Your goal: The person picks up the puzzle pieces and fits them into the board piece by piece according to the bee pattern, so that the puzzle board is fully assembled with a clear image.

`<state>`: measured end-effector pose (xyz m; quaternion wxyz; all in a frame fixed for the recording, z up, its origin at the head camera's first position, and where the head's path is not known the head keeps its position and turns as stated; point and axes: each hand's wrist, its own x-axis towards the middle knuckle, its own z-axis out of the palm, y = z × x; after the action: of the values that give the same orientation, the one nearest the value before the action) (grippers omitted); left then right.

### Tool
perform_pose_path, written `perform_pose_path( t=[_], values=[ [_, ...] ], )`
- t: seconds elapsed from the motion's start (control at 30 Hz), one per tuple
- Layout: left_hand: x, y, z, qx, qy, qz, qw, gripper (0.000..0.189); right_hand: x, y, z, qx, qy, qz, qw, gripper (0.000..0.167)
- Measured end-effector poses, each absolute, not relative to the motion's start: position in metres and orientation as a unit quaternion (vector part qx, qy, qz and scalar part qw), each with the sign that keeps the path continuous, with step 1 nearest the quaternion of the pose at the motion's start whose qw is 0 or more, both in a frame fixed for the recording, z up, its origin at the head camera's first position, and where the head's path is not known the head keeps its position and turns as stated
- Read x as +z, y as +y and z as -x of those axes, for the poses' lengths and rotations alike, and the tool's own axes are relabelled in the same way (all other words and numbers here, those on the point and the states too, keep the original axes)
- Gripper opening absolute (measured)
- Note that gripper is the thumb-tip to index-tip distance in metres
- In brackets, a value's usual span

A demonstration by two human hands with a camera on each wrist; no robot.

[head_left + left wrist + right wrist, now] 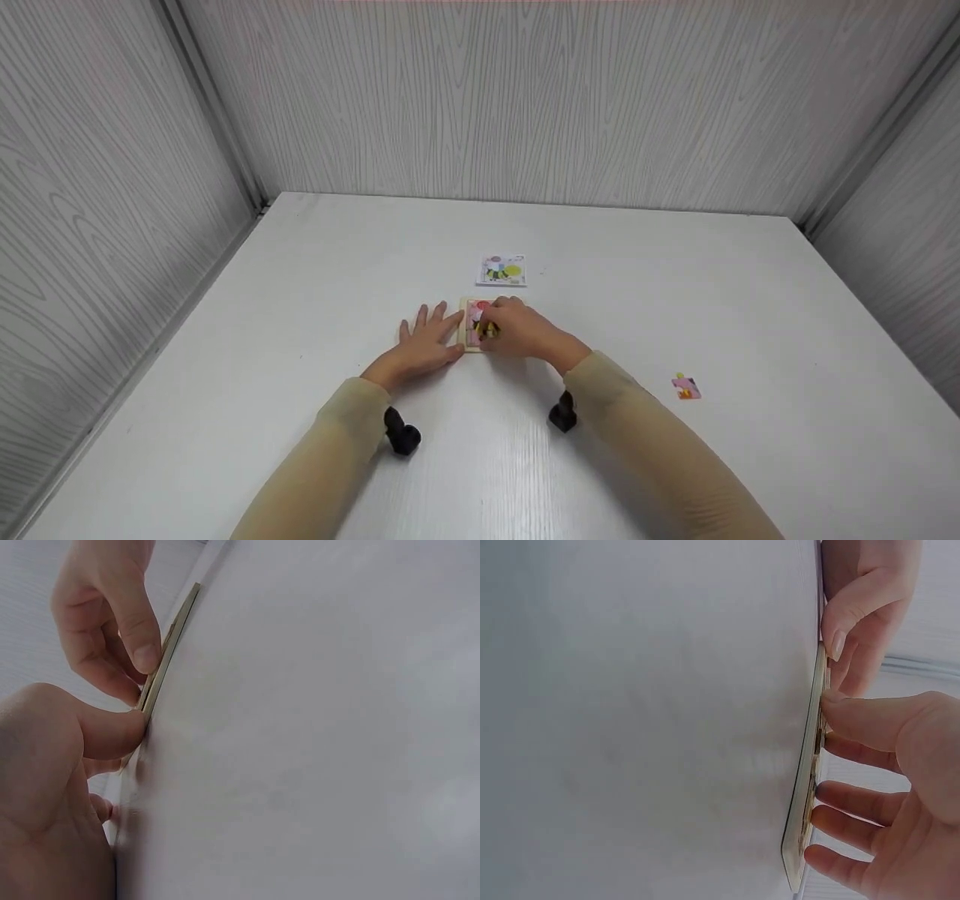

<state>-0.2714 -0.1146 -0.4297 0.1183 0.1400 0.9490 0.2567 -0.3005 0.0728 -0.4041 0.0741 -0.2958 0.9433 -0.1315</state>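
A small jigsaw board (463, 324) with a pale wooden frame lies flat on the table, holding pink pieces with a bee picture (474, 334). My left hand (421, 351) is spread on the tabletop at the board's left side, its thumb and index finger touching the frame edge. Over the board's right part rests my right hand (521, 328), hiding much of the picture. In the right wrist view, its thumb and slightly bent fingers (847, 825) touch the top of the pieces. Off to the right lies one loose pink puzzle piece (687, 388).
Just behind the board is a white picture card (502, 271) showing a bee. The white table (360, 247) is bounded by wood-grain panels (487, 97) at the back and sides. A black wrist device (403, 436) hangs under the left sleeve, another (563, 412) under the right.
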Motion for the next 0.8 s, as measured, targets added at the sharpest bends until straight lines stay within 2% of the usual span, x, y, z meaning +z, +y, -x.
perform_pose_path(
  t=[0.37,0.8],
  values=[
    [-0.4299,-0.1155,0.2711,0.272,0.944,-0.151,0.112,0.064,-0.4040,0.0718,0.3019,-0.124,0.942,0.305,0.057,0.022],
    [-0.4287,-0.1147,0.2724,0.265,0.946,-0.146,0.113,0.064,-0.4033,0.0729,0.3036,-0.131,0.938,0.315,0.056,0.029]
  ],
)
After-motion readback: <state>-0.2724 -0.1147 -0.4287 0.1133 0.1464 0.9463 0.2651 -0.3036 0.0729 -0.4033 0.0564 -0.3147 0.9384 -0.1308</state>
